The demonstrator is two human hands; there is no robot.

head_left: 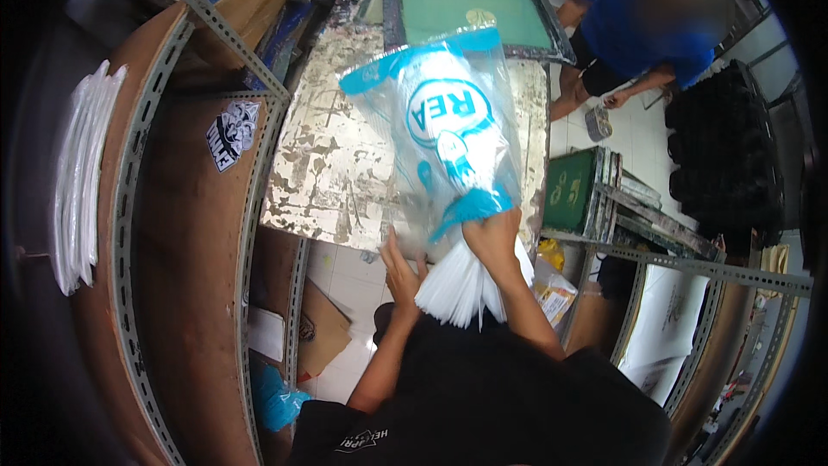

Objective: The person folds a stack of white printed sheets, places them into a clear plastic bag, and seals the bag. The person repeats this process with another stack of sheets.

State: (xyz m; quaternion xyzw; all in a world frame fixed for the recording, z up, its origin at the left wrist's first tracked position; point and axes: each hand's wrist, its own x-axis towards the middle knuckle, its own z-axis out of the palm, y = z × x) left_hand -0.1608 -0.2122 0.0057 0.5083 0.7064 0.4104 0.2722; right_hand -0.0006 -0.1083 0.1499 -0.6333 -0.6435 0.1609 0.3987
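A clear plastic bag [457, 121] with blue printing lies puffed up on a worn, paint-flaked table [319, 155], its near end at the table's front edge. My right hand [493, 237] is closed at that near end, with its fingertips hidden underneath. Just below this hand a bundle of thin white sheets [461, 289] fans out toward my body; the hand hides how it meets the bag. My left hand [401, 274] is at the bag's near left side by the table edge, fingers apart and holding nothing visible.
A framed green printing screen [474, 4] lies at the table's far end. Brown shelving [198, 250] on metal angle posts stands close on my left. More framed screens [573, 190] lean at the right. Beyond them a person in a blue shirt [599, 0] sits holding a small container [599, 123].
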